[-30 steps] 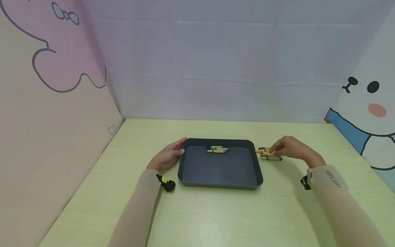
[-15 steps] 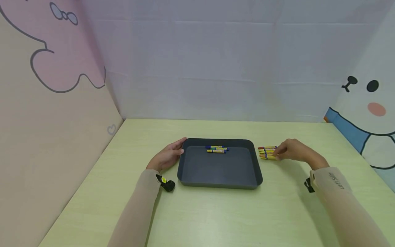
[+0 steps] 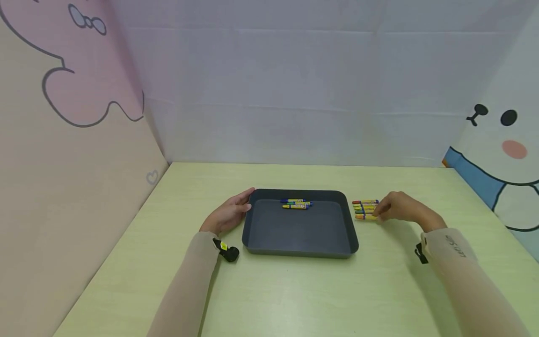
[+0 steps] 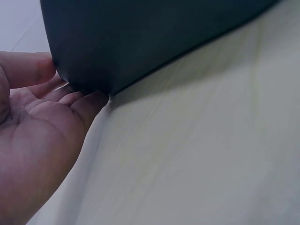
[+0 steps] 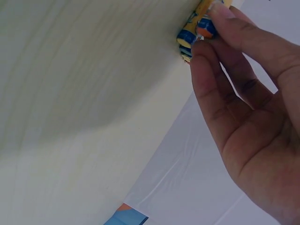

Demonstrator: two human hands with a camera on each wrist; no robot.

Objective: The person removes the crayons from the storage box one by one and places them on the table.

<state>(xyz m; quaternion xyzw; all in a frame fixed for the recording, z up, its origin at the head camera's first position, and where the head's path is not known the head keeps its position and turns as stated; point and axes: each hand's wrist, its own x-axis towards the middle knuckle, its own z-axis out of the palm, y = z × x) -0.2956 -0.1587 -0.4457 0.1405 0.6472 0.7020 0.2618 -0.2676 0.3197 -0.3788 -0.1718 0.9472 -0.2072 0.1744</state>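
My left hand (image 3: 229, 213) holds the left side of a dark grey tray (image 3: 301, 241). In the left wrist view the thumb (image 4: 35, 69) rests against the tray wall (image 4: 122, 37), the other fingers at its lower edge. Several yellow-wrapped crayons (image 3: 365, 207) lie side by side on the table, right of the tray. At the near side of that row, my right hand (image 3: 402, 207) pinches an orange-tipped crayon (image 3: 364, 217) by its right end. The right wrist view shows its blue-banded orange end (image 5: 206, 29) between thumb and fingertips, touching or close to another crayon.
Inside the tray, near its back wall, lie several crayons (image 3: 295, 206), one with a dark blue tip. The pale wooden table (image 3: 290, 290) meets a white cloth backdrop (image 3: 269, 93) behind. Printed panels (image 3: 84, 210) stand at the left and right sides.
The orange-tipped crayon has come down from above the row to its near side, with the right hand moving slightly toward me. The left hand and tray stay put.
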